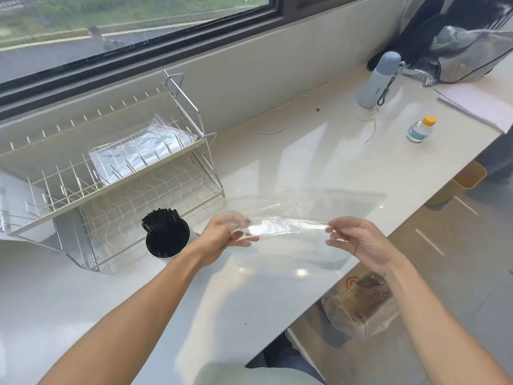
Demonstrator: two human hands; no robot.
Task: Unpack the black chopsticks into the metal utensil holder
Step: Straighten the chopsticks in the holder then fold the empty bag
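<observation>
A bundle of black chopsticks [161, 219] stands upright in the round metal utensil holder [186, 247] on the white counter, just in front of the dish rack. To the right of the holder, both hands hold a long clear plastic wrapper [286, 227] stretched between them above the counter. My left hand [224, 234] pinches its left end, crumpled in the fingers. My right hand [358, 240] pinches its right end. I see no chopsticks inside the wrapper.
A two-tier wire dish rack [111, 168] with a clear zip bag on its upper shelf stands at the left. Further right lie a white cable [280, 118], a pale blue flask [379, 79], a small yellow-capped bottle [420, 129] and papers. The counter edge runs diagonally at right.
</observation>
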